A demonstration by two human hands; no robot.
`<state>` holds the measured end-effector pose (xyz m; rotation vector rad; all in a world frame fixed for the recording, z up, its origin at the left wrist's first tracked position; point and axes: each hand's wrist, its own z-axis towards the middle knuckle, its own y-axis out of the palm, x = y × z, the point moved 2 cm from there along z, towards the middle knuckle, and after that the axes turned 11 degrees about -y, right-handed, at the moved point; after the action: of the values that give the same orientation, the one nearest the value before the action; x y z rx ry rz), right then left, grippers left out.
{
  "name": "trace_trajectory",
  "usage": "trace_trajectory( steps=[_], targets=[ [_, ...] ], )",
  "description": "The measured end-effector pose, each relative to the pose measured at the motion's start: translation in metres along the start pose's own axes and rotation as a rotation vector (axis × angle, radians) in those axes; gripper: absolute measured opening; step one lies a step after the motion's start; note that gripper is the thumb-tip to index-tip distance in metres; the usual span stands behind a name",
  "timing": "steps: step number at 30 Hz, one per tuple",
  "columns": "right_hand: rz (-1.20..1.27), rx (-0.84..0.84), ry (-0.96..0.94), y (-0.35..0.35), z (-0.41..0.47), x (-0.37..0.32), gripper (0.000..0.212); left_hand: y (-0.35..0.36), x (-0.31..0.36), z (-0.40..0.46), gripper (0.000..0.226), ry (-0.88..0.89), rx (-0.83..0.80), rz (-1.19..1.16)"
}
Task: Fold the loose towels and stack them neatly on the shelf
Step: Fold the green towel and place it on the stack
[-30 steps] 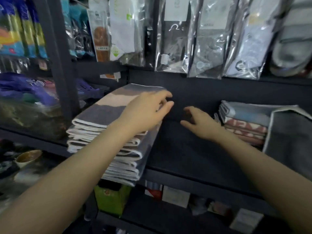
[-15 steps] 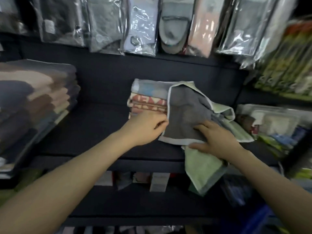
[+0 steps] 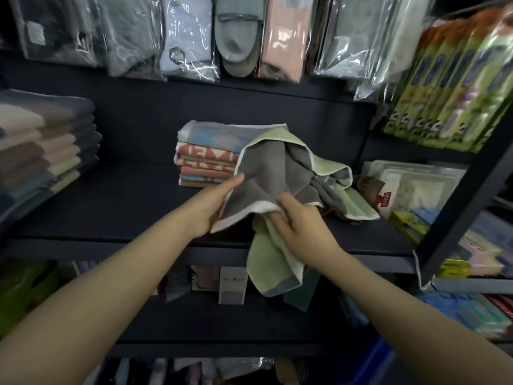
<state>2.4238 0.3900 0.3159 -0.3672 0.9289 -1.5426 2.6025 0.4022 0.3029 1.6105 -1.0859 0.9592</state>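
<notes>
A loose grey and light-green towel with a white border lies crumpled over the front of the dark shelf, one end hanging below the shelf edge. My left hand grips its left grey edge. My right hand is closed on the white-bordered lower edge at the middle. Behind the loose towel sits a small stack of folded red, pink and blue patterned towels. A taller stack of folded striped towels rests at the shelf's left end.
Packaged socks and slippers hang above the shelf. Plastic-wrapped goods fill the shelf's right end behind a dark upright post. Green packs hang upper right. Small boxes stand on the lower shelf.
My view swung right from the striped stack to the loose towel. Both hands left that stack, took hold of the grey-green towel and have lifted and bunched it toward me.
</notes>
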Motion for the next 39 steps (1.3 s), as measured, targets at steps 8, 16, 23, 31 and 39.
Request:
trace_trajectory(
  steps=[8,16,23,31,39],
  targets=[
    [0.017,0.012,-0.049,-0.009,0.003,-0.005,0.019,0.013,0.035,-0.047,0.032,0.616,0.289,0.678],
    [-0.328,0.028,-0.312,-0.029,0.051,0.007,0.049,0.036,0.037,-0.099,0.034,1.235,0.324,1.574],
    [-0.387,0.027,0.022,-0.026,0.037,0.063,0.028,0.032,0.032,-0.116,0.020,1.387,0.352,1.365],
    [-0.268,0.221,0.350,-0.038,0.034,0.100,0.035,-0.013,0.044,-0.111,0.026,1.033,0.553,0.671],
    [0.051,0.657,0.017,-0.069,0.069,-0.034,0.017,0.005,0.066,-0.126,0.032,1.079,0.524,0.779]
  ],
)
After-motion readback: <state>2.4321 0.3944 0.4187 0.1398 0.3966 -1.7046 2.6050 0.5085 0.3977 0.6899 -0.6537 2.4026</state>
